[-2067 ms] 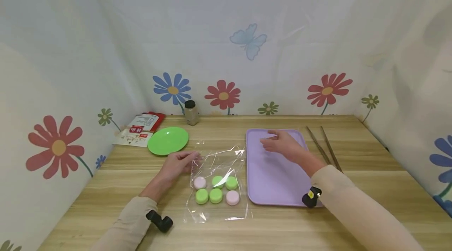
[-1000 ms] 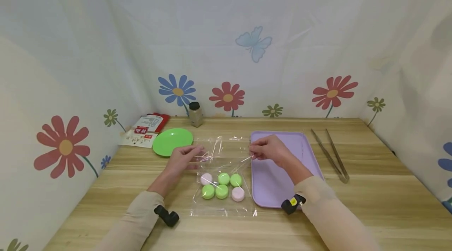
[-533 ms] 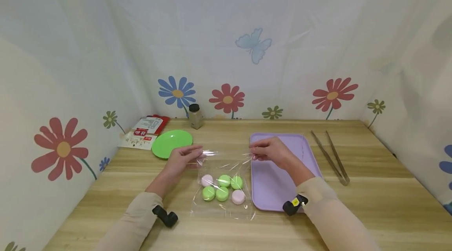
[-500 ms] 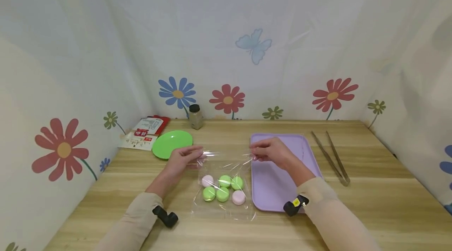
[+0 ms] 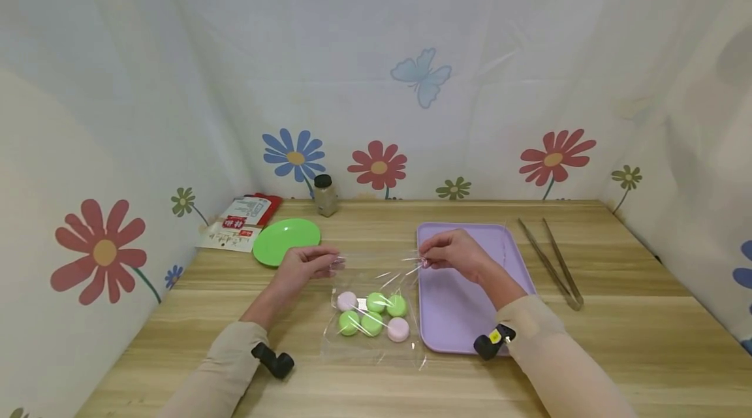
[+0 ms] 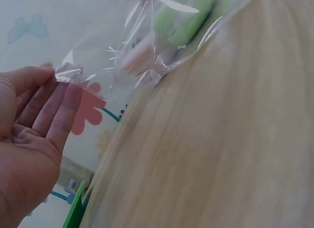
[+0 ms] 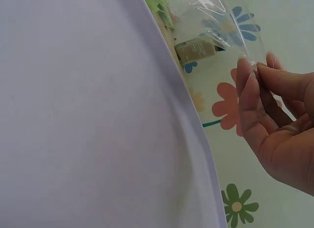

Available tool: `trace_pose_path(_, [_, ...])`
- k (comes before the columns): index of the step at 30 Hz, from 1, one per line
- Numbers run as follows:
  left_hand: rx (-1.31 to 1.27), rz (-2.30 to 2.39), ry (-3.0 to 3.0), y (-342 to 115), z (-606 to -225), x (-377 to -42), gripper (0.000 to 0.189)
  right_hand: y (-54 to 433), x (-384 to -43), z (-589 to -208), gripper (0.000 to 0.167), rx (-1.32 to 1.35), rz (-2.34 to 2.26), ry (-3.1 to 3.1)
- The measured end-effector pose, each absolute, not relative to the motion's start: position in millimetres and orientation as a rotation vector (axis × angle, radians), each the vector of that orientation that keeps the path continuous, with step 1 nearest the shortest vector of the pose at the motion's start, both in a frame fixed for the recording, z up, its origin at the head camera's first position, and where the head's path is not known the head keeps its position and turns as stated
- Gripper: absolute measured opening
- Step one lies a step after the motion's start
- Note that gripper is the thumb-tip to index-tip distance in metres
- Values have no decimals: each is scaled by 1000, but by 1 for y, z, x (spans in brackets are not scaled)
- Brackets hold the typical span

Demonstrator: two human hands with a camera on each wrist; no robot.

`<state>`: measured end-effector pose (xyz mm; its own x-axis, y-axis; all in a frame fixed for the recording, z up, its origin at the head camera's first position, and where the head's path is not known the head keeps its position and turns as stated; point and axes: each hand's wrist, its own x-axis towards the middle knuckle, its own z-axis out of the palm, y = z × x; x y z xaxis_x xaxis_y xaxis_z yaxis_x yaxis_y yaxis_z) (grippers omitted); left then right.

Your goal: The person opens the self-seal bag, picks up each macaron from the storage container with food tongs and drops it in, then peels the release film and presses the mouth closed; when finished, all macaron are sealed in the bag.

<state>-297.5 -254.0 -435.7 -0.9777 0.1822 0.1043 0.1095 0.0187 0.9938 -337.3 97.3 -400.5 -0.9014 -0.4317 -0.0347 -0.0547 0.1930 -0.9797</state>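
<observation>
A clear plastic bag [image 5: 376, 281] with several green macarons [image 5: 372, 324] and two pink macarons [image 5: 398, 329] in it lies at the middle of the table, its far edge raised. My left hand [image 5: 301, 269] pinches the far left corner of the bag between thumb and fingers; the left wrist view shows the film [image 6: 73, 73] at the fingertips. My right hand [image 5: 458, 255] pinches the far right corner, over the left part of the purple tray [image 5: 470, 313]. In the right wrist view the film [image 7: 240, 36] stretches taut from thumb and fingertips.
A green plate [image 5: 286, 241] lies behind my left hand, beside a red and white packet [image 5: 241, 222]. At the back stands a jar with a black lid [image 5: 326, 196]. Metal tongs [image 5: 552, 261] lie right of the tray. A flowered curtain [image 5: 376, 78] encloses the table.
My right hand has come left from over the tray and taken the bag's far right corner. The bag's far edge is now held up and stretched between both hands.
</observation>
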Motion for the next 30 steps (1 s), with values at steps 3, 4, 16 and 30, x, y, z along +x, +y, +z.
trace_pose_path(3, [339, 2129, 2222, -254, -436, -298, 42, 98, -337, -399, 19, -482, -1717, 2222])
trace_pose_path(4, [336, 2129, 2223, -254, -436, -299, 41, 98, -337, -399, 18, -491, -1694, 2249])
trace_pose_path(16, [196, 2147, 2275, -248, -435, -299, 41, 97, -332, -397, 12, -592, -1557, 2403])
trace_pose_path(30, [92, 2159, 2190, -251, -435, -299, 40, 97, -332, -396, 13, -593, -1535, 2401])
